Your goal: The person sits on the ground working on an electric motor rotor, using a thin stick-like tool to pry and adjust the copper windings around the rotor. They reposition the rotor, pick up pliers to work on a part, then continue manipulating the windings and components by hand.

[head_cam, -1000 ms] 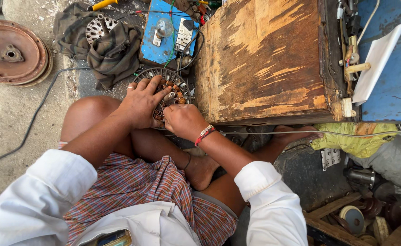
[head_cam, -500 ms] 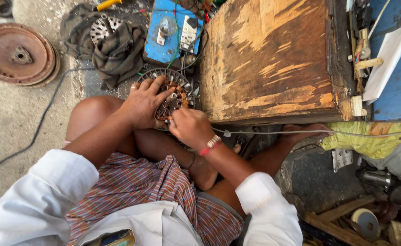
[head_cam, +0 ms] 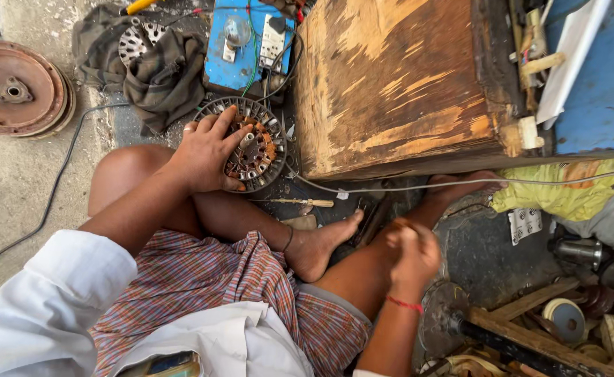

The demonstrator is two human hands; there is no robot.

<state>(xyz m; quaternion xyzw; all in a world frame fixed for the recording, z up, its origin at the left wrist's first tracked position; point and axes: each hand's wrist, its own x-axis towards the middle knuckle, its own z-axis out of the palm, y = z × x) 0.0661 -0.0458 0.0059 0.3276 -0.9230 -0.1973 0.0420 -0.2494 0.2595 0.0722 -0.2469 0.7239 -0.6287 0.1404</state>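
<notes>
white sleeves [head_cam: 49,293] | plaid shorts [head_cam: 202,279] | red wrist thread [head_cam: 406,304]

Rusty disc [head_cam: 15,87], dark cloth [head_cam: 160,73], blue box [head_cam: 241,49], wooden crate [head_cam: 398,84].
</notes>
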